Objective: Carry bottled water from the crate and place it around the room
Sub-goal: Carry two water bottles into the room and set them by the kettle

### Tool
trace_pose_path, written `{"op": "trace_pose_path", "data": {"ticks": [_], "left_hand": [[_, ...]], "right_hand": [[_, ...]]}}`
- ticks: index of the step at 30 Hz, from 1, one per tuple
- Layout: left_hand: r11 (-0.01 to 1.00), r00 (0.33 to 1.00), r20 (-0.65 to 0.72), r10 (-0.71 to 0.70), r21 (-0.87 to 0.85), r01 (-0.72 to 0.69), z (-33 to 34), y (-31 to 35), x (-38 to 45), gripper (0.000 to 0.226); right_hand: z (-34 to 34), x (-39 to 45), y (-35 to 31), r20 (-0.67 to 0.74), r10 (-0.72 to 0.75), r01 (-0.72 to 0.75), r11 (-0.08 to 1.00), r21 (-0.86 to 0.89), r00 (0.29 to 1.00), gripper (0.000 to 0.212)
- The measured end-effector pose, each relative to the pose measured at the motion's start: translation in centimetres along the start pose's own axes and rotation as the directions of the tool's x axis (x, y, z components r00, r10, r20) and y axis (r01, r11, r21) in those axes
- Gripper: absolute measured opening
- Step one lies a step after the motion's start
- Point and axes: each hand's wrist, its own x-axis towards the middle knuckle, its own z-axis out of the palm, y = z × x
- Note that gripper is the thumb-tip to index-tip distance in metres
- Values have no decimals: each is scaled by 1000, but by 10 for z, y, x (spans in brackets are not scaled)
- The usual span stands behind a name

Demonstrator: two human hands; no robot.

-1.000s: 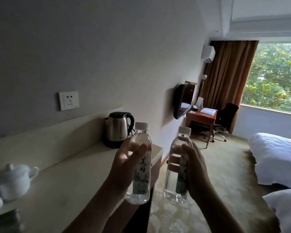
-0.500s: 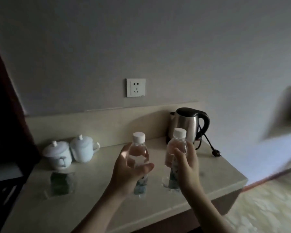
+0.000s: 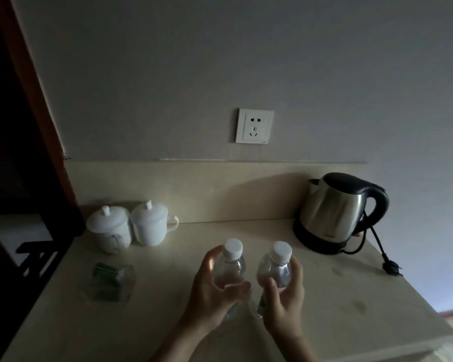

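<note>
Lowered toward the smooth counter (image 3: 324, 296), left hand (image 3: 215, 291) and right hand (image 3: 285, 293) each clasp clear, seemingly upright bottles (image 3: 230, 265).

Left hand (image 3: 215, 291) and right hand (image 3: 285, 296) side by side, fingers curled (each around a bottle).

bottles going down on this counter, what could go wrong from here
1. The two bottles, left bottle and right bottle, sit close together in the left hand and right hand; they might knock and tip when released.
2. The glass jar lies just left of the landing spot; a sideways drift could bump it.
3. The kettle cord trails loose across the counter on the right and could snag.
</note>
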Motion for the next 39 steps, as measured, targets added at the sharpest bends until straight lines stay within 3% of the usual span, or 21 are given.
{"op": "trace_pose_path", "data": {"ticks": [5, 8, 9, 11, 13, 18, 22, 33, 39], "left_hand": [[973, 1000, 0, -5, 230, 5, -1, -18, -10, 82], [824, 983, 40, -179, 553, 127, -11, -26, -21, 101], [796, 981, 37, -191, 590, 133, -14, -31, -23, 101], [802, 997, -15, -81, 593, 74, -15, -36, -19, 85], [782, 998, -57, -19, 621, 50, -18, -46, -7, 83], [824, 996, -84, -29, 562, 72, -10, -41, 38, 65], [846, 991, -128, -40, 524, 102, 0, -42, 80, 52], [807, 977, -213, 4, 577, 123, 6, -52, 142, 40], [831, 961, -274, -21, 531, 169, 6, -61, 149, 59]], "right_hand": [[-20, -3, 17, 315, 85, -53, 993, -109, 945, 66], [-36, 0, 31, 468, 191, -106, 974, -202, 863, 87], [-39, 1, 36, 489, 193, -89, 970, -228, 850, 88], [-41, 6, 47, 494, 258, -139, 954, -266, 830, 88], [-38, 16, 60, 484, 271, -157, 952, -262, 832, 96], [-11, 60, 80, 454, 295, -118, 918, -377, 841, 69], [19, 97, 94, 439, 312, -151, 919, -364, 843, 59], [43, 139, 114, 411, 355, -211, 911, -356, 839, 42], [50, 141, 117, 375, 374, -248, 906, -343, 848, 43]]}}
